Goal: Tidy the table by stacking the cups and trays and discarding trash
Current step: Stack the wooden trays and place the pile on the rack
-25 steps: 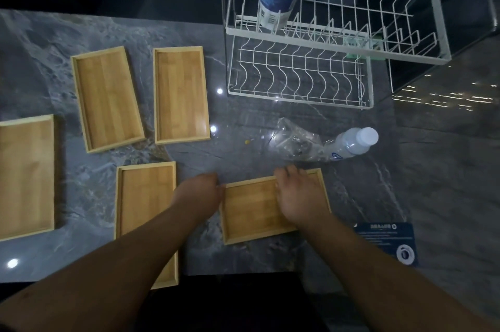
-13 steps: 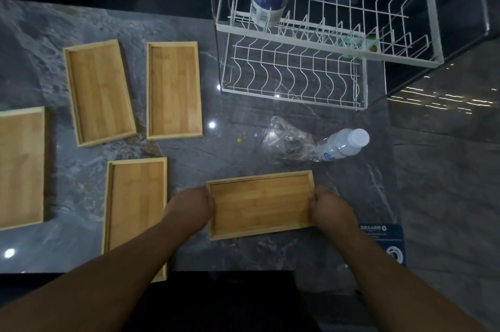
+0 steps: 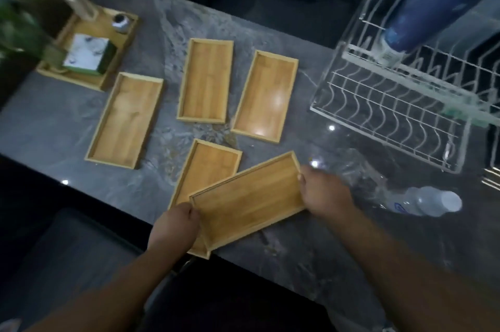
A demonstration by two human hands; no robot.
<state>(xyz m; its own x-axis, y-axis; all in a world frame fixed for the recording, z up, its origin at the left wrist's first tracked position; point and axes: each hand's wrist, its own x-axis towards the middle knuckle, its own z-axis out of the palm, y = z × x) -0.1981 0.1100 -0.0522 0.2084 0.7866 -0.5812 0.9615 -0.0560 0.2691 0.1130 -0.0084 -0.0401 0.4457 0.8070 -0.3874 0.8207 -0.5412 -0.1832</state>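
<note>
A bamboo tray (image 3: pixel 249 199) is lifted off the grey marble table, gripped at its two short ends by my left hand (image 3: pixel 174 226) and my right hand (image 3: pixel 324 193). It hangs tilted over part of another bamboo tray (image 3: pixel 213 164) lying near the table's front edge. Three more bamboo trays lie flat: one at the left (image 3: pixel 125 119), one in the middle (image 3: pixel 205 80), one to its right (image 3: pixel 266 95). A stack of blue paper cups (image 3: pixel 433 4) leans in the white wire dish rack (image 3: pixel 392 109). A crumpled clear plastic bag (image 3: pixel 351 169) and a plastic bottle (image 3: pixel 424 203) lie to the right of my right hand.
A larger wooden tray (image 3: pixel 89 47) at the far left corner holds a small box, a jar and a bottle. A green plant (image 3: pixel 16 28) is at the left edge. The table's front edge runs just below my hands.
I have lifted the tray off the table and carried it left, over the tray near the front edge. The view has swung left, showing the far left corner.
</note>
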